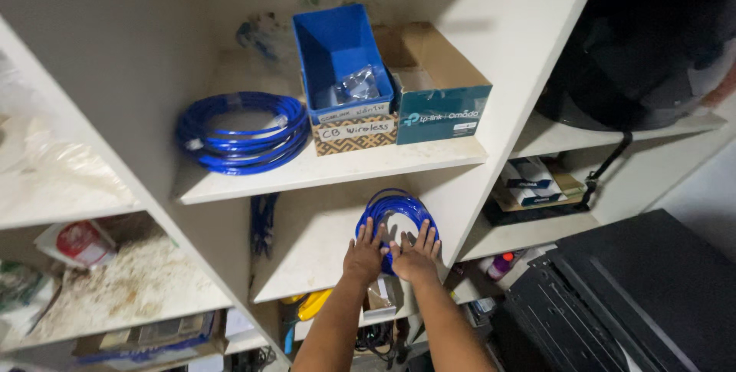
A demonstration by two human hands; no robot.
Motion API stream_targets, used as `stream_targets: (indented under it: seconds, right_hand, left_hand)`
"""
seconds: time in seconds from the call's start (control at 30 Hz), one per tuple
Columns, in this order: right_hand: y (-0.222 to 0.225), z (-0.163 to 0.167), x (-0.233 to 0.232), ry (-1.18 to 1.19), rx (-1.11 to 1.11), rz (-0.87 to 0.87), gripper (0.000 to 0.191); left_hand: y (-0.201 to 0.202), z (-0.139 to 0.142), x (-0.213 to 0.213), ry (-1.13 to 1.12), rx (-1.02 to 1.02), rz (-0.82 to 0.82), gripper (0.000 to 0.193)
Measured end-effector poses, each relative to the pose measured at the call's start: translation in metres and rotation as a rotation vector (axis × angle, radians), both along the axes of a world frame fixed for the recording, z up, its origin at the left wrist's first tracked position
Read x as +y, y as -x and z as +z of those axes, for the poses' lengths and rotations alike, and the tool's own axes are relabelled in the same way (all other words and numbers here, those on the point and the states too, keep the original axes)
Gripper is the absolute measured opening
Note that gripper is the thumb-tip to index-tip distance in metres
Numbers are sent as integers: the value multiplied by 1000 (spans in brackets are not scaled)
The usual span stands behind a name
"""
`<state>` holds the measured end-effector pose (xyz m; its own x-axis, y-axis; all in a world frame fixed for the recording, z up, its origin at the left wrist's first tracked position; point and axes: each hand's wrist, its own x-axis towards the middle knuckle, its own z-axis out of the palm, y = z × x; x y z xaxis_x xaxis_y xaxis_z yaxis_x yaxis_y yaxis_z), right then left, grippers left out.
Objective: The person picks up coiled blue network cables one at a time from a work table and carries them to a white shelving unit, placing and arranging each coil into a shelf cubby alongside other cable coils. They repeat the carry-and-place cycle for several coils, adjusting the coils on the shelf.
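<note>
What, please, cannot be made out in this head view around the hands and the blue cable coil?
- Small coiled blue cable: near edge hidden under the left hand and right hand.
- Clear plastic bag in the blue plastic bin: contents too small.
- Black bag: cut off by the frame edge.

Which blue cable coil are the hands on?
The smaller coil on the lower shelf; both hands press flat on it. The bigger coil lies untouched one shelf up.

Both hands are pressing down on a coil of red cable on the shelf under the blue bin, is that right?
Not quite: the coil of cable is blue, not red. The head view shows the left hand and right hand flat on it, on the shelf under the blue bin.
</note>
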<state>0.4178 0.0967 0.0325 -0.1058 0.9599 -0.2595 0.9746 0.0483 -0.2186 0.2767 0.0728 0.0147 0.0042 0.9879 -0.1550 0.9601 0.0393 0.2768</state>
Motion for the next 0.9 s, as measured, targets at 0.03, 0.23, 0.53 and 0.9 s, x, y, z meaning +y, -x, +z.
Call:
stream_targets:
  seconds: [0.03, 0.23, 0.53, 0.9]
  right_hand:
    - [-2, -4, 1, 8, -6, 6, 69]
    - [-4, -13, 14, -25, 6, 20, 71]
    - [38, 24, -51, -473, 89, 249, 60]
    - [114, 60, -137, -541, 403, 560, 58]
  left_hand:
    - [2, -1, -4, -14, -33, -1, 68]
    - [30, -7, -39, -32, -89, 30, 68]
    - [50, 47, -96, -116, 37, 23, 89]
    - [98, 79, -170, -550, 384, 0, 72]
